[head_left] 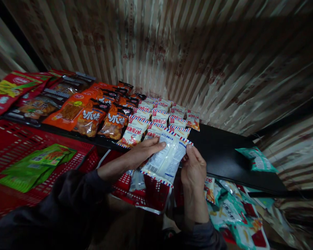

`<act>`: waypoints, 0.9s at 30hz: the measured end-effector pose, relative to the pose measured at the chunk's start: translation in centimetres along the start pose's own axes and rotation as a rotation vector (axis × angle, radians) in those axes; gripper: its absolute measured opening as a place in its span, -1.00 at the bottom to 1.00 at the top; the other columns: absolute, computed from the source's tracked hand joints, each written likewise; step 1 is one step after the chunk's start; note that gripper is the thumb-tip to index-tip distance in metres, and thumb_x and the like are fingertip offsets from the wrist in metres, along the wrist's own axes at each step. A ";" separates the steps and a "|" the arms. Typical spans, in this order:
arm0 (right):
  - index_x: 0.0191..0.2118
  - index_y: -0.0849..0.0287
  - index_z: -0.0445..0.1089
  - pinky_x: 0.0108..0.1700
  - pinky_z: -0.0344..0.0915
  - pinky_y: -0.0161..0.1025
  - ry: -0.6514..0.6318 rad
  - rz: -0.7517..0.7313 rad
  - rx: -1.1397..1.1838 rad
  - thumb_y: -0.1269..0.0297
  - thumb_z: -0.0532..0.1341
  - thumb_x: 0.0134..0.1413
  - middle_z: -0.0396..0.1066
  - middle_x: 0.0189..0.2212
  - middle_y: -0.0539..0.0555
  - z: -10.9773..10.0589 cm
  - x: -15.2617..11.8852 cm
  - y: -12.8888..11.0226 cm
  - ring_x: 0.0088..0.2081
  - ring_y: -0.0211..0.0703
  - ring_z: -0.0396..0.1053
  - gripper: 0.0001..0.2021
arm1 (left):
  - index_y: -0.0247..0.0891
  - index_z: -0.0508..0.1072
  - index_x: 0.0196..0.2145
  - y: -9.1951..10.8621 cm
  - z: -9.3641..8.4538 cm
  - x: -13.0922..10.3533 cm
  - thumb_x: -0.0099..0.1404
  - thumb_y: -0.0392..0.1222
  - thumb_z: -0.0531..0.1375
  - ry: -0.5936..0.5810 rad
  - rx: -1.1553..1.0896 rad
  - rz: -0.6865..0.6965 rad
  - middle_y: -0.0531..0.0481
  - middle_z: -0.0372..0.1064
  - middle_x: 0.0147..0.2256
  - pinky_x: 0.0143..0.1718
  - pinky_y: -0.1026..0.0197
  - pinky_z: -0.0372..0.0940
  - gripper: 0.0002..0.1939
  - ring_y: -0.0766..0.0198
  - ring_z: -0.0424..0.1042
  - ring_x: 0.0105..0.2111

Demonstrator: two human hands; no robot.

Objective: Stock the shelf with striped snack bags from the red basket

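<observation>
Between my two hands is a white snack bag (167,158) with a red and blue striped edge, its printed back and barcode facing me. My left hand (143,151) grips its left side, thumb lying on top. At the upper right corner, my right hand (194,163) pinches the bag. Just behind it, on the black shelf (214,149), matching white snack bags (134,130) stand in rows. A red basket (156,201) below the held bag has another white packet (137,181) in it, partly hidden.
Orange snack bags (114,119) and red bags (13,90) fill the shelf's left. A teal bag (258,159) lies at its right end. Green packets (36,166) lie in a red basket (5,135) at left; teal bags (228,210) fill another at lower right. Corrugated sheeting (156,45) rises behind.
</observation>
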State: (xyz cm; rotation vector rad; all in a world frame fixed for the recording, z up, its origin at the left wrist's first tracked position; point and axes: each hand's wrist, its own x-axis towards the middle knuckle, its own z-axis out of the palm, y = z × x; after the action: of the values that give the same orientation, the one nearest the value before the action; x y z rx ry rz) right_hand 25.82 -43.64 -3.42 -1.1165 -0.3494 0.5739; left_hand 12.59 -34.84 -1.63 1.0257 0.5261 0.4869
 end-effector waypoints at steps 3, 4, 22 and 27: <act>-0.40 0.17 0.51 -0.43 0.27 -0.34 0.027 0.003 -0.006 0.13 0.42 -0.20 0.49 -0.48 -0.05 -0.1 0.2 0.0 -0.50 -0.33 0.34 -0.76 | -0.20 0.53 -0.33 0.0 0.2 -0.3 0.04 0.01 0.36 -0.056 0.022 -0.008 -0.05 0.52 -0.37 -0.28 0.18 0.35 -0.71 0.15 0.49 -0.34; -0.41 0.17 0.51 -0.43 0.28 -0.34 0.037 0.008 -0.001 0.13 0.42 -0.21 0.50 -0.48 -0.05 -0.2 0.3 0.0 -0.50 -0.32 0.35 -0.75 | -0.20 0.53 -0.32 0.1 0.2 -0.3 0.03 0.01 0.37 -0.064 0.030 -0.006 -0.06 0.52 -0.37 -0.28 0.18 0.35 -0.71 0.16 0.49 -0.34; -0.37 0.19 0.45 -0.56 0.08 -0.42 -0.092 -0.004 -0.038 0.00 0.37 -0.12 0.36 -0.55 -0.11 -0.9 0.9 -0.6 -0.58 -0.43 0.16 -0.67 | -0.24 0.52 -0.36 -0.2 0.3 0.0 0.02 -0.05 0.36 -0.037 0.072 -0.013 -0.05 0.52 -0.40 -0.34 0.20 0.33 -0.74 0.18 0.49 -0.41; -0.03 0.17 0.41 -0.30 0.37 -0.29 -0.243 0.029 -0.171 0.00 0.37 -0.12 0.52 -0.21 0.09 -1.0 0.6 -0.7 -0.30 -0.21 0.44 -0.47 | -0.23 0.54 -0.29 -0.5 -0.2 0.5 0.05 -0.06 0.35 0.039 0.050 0.032 -0.05 0.53 -0.39 -0.38 0.23 0.31 -0.73 0.22 0.47 -0.44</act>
State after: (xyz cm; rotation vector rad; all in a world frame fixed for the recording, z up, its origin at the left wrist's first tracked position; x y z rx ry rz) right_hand 26.98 -44.23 -3.24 -1.2203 -0.6022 0.7176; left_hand 12.95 -34.67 -2.24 1.0759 0.5595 0.5253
